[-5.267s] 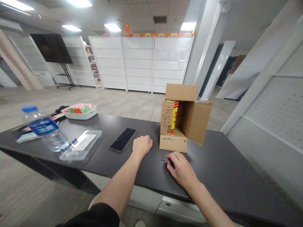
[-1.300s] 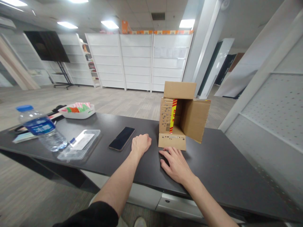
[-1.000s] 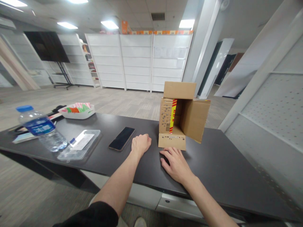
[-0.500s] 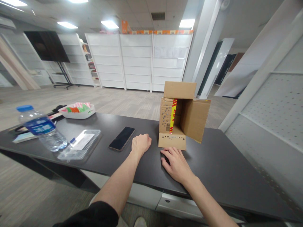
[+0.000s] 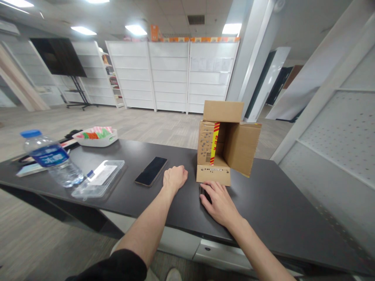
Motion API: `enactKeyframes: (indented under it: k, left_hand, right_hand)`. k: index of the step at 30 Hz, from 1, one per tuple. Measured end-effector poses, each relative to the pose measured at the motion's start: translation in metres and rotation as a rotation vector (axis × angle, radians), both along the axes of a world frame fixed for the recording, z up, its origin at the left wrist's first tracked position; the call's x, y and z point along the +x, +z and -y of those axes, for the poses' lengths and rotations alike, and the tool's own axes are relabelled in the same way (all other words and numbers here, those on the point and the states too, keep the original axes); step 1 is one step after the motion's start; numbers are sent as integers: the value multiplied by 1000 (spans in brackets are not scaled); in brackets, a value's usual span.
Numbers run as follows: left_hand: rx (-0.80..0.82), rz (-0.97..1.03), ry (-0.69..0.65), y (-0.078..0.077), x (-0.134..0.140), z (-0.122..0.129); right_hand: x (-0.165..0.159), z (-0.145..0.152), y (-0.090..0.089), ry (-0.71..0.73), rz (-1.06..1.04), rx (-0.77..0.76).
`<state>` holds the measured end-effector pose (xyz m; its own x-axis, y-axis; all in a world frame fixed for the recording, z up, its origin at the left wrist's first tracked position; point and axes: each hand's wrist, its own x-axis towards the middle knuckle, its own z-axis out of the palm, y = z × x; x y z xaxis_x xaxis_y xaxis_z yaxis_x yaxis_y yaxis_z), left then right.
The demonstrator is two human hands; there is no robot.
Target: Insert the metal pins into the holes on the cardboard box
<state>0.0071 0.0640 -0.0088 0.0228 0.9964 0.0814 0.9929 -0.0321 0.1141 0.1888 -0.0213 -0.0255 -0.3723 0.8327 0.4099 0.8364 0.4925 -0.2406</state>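
Note:
My left hand rests on the dark tabletop in a loose fist, with nothing visible in it. Just to its left lies a black smartphone, screen up and not touched. My right hand lies low over the table, thumb and fingers curved around a small dark object with thin bright edges; most of that object is hidden under the palm. Right behind these fingers stands an open cardboard box on its side, its opening towards me. Its flaps are spread, and red-and-yellow tape runs down the left one.
On the left of the table a water bottle leans at a slant in view beside a clear plastic case. A white basket with colourful contents sits behind them. A perforated white panel borders the right side.
Hardly anything differs. The fingers of my right hand have shifted very slightly over the dark object; my left hand and the box stay in place.

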Motion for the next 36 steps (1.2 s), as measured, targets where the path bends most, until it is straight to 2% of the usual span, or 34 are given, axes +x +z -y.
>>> enactKeyframes:
  k: [8,13,18,23,36]
  left_hand:
    - [4,-1,5,-3,-1,-2]
    - [18,-5,-8,-5,-2,-4]
    - [13,-4,-11,-5,-2,-3]
    - [9,-7,-8,-3,-1,-2]
    - [12,-5,-3,-1,0,0]
  right_hand:
    - [10,-12,-6,-80,-134,21]
    - [14,-22,-3,-126,-164,54]
    - [8,-22,4,-7,-159,29]
    - [1,-18,3,104,-87,-10]
    - [0,-13,4,72,-28,-34]
